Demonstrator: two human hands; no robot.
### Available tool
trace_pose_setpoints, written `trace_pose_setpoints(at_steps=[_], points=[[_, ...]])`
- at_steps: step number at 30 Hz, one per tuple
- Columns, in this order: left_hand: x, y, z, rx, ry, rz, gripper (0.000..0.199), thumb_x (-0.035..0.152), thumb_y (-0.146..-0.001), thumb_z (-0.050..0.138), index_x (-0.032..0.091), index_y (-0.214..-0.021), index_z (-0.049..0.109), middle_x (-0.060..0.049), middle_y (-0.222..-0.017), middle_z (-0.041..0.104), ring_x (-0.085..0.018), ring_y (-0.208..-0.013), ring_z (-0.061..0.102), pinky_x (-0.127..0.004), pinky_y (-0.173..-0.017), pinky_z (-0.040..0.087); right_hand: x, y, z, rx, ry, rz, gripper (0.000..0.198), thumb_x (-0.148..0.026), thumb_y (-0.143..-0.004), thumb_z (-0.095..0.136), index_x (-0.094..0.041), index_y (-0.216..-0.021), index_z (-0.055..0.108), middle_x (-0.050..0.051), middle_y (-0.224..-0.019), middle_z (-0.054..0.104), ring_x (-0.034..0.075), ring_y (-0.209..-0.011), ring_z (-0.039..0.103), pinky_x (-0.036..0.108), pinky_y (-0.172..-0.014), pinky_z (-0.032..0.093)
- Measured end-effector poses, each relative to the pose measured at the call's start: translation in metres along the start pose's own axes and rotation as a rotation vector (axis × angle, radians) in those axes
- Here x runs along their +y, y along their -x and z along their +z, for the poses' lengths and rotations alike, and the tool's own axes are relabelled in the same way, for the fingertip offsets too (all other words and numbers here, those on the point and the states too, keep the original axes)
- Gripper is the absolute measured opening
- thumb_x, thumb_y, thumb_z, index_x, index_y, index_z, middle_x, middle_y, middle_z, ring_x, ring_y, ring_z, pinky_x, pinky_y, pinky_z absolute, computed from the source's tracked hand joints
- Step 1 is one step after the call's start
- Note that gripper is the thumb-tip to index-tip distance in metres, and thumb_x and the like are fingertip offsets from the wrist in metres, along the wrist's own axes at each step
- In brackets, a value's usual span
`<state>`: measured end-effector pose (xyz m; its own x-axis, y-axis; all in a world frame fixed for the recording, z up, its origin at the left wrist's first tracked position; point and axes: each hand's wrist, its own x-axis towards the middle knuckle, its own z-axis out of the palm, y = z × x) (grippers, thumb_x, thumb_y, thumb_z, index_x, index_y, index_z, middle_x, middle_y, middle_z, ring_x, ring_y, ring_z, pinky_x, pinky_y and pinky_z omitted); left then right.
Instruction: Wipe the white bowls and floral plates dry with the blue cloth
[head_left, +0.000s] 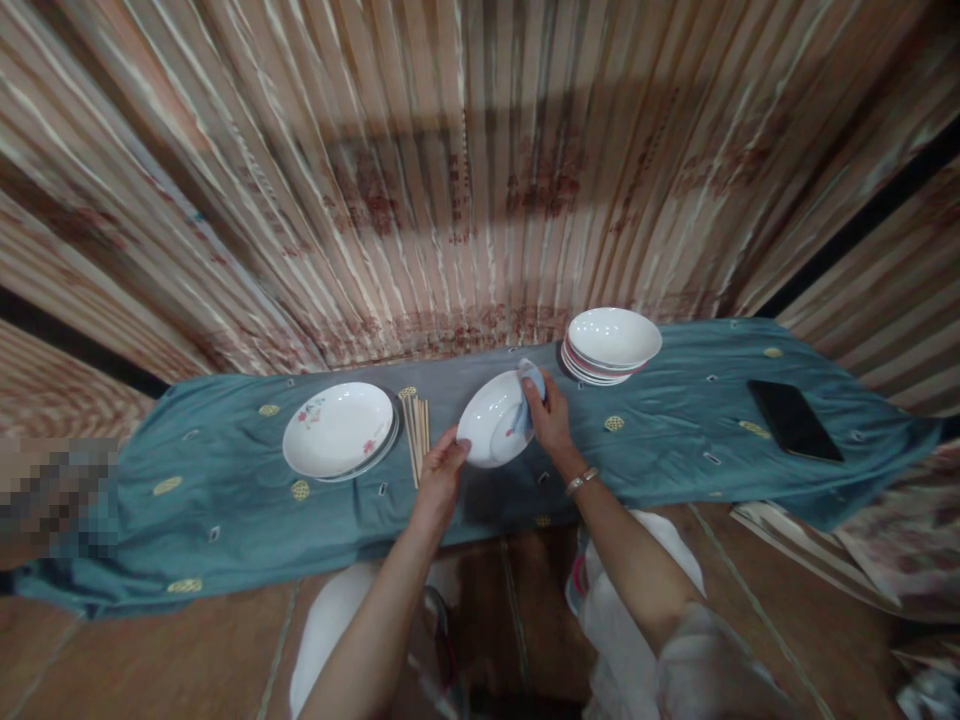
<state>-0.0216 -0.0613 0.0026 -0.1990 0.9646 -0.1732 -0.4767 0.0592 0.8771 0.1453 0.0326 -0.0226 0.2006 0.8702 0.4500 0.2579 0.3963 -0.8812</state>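
The worktop [675, 440], draped in smooth teal fabric with yellow oval motifs, ran wide from side to side but shallow from front to back. Its far edge lay close against a pleated, brown-and-cream patterned curtain [487, 200], and its near edge stopped just short of the person's knees. A white, shallow round bowl [482, 428] was held at the middle of this strip, tilted so that its glossy inside showed. To its left, the light wooden chopsticks [418, 435] lay side by side, and beyond them sat a stack of white round plates with red floral sprigs [337, 430]. To the right, near the far edge, stood a stack of white round bowls [613, 345]; teal fabric stretched between it and a flat black rectangular device [795, 420] farther right.

Both forearms reached forward from the near edge and converged on the bowl. The left hand [439, 470] gripped its left rim — thumb over the lip, the other fingers partly hidden — just beside the chopsticks. The right hand [551, 412], a metallic bracelet [581, 481] at its wrist, pinched a pale blue cloth [531, 376] against the bowl's right rim.
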Motion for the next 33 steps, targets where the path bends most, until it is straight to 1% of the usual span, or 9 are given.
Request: trace_pose_setpoints(at_steps=[3,7,12,14,18,22,25,28,33], points=[[0.004,-0.001,0.003,0.041,0.020,-0.001,0.046,0.039,-0.051,0.088,0.018,-0.090,0.076,-0.004,-0.085,0.075,-0.019,-0.084,0.066,-0.029,-0.084,0.046,-0.002,0.001,0.002,-0.006,0.048,-0.084,0.056,-0.059,-0.092,0.048,-0.015,-0.123,0.061,0.016,-0.121,0.066,0.028,-0.113,0.061,0.045,-0.102,0.045],[0.012,-0.003,0.004,0.076,0.014,0.036,0.049,0.041,-0.051,0.089,0.017,-0.093,0.076,-0.005,-0.085,0.075,-0.020,-0.087,0.067,-0.030,-0.086,0.045,-0.006,0.002,0.004,-0.027,0.104,-0.177,0.053,-0.058,-0.093,0.048,-0.017,-0.124,0.059,0.016,-0.121,0.066,0.027,-0.113,0.061,0.045,-0.103,0.046],[0.017,-0.006,0.003,0.070,-0.001,0.059,0.046,0.044,-0.058,0.086,0.016,-0.093,0.075,-0.004,-0.082,0.074,-0.021,-0.085,0.067,-0.029,-0.081,0.046,-0.010,0.004,0.006,-0.096,0.180,-0.279,0.050,-0.053,-0.094,0.047,-0.019,-0.129,0.054,0.015,-0.126,0.062,0.027,-0.120,0.056,0.048,-0.106,0.044],[0.015,-0.009,0.002,0.071,0.008,0.049,0.045,0.046,-0.057,0.085,0.016,-0.089,0.073,-0.004,-0.078,0.072,-0.020,-0.081,0.066,-0.029,-0.077,0.047,-0.013,0.006,0.006,-0.124,0.198,-0.317,0.050,-0.051,-0.094,0.047,-0.018,-0.132,0.052,0.016,-0.128,0.060,0.028,-0.122,0.055,0.048,-0.107,0.043],[0.010,-0.014,0.000,0.095,0.033,0.035,0.040,0.047,-0.056,0.085,0.018,-0.076,0.068,-0.002,-0.069,0.066,-0.019,-0.072,0.062,-0.027,-0.069,0.045,-0.018,0.010,0.006,-0.168,0.240,-0.349,0.050,-0.048,-0.095,0.047,-0.019,-0.136,0.049,0.016,-0.131,0.057,0.028,-0.124,0.052,0.048,-0.109,0.041],[0.009,-0.012,-0.001,0.057,0.032,0.031,0.036,0.045,-0.059,0.083,0.019,-0.073,0.064,0.001,-0.063,0.060,-0.016,-0.063,0.058,-0.026,-0.063,0.043,-0.025,0.013,0.007,-0.205,0.304,-0.368,0.051,-0.046,-0.096,0.045,-0.019,-0.139,0.046,0.016,-0.134,0.054,0.030,-0.125,0.050,0.050,-0.108,0.039],[0.010,-0.009,-0.001,0.043,0.019,0.030,0.037,0.047,-0.058,0.083,0.019,-0.072,0.063,0.002,-0.062,0.060,-0.013,-0.057,0.053,-0.024,-0.059,0.040,-0.033,0.015,0.009,-0.220,0.368,-0.411,0.053,-0.045,-0.096,0.044,-0.018,-0.141,0.045,0.018,-0.139,0.050,0.031,-0.128,0.046,0.052,-0.108,0.036],[0.012,-0.005,0.001,0.046,0.030,0.028,0.040,0.048,-0.055,0.084,0.019,-0.070,0.062,0.003,-0.063,0.062,-0.011,-0.055,0.052,-0.024,-0.057,0.039,-0.041,0.019,0.014,-0.250,0.417,-0.443,0.054,-0.044,-0.095,0.043,-0.019,-0.143,0.043,0.017,-0.142,0.047,0.033,-0.131,0.043,0.053,-0.108,0.033],[0.014,-0.004,0.004,0.040,0.053,0.030,0.038,0.046,-0.056,0.084,0.019,-0.070,0.061,0.002,-0.065,0.063,-0.012,-0.057,0.053,-0.024,-0.058,0.040,-0.052,0.027,0.021,-0.289,0.445,-0.495,0.057,-0.040,-0.093,0.046,-0.023,-0.147,0.040,0.013,-0.149,0.042,0.032,-0.138,0.035,0.056,-0.114,0.021]])
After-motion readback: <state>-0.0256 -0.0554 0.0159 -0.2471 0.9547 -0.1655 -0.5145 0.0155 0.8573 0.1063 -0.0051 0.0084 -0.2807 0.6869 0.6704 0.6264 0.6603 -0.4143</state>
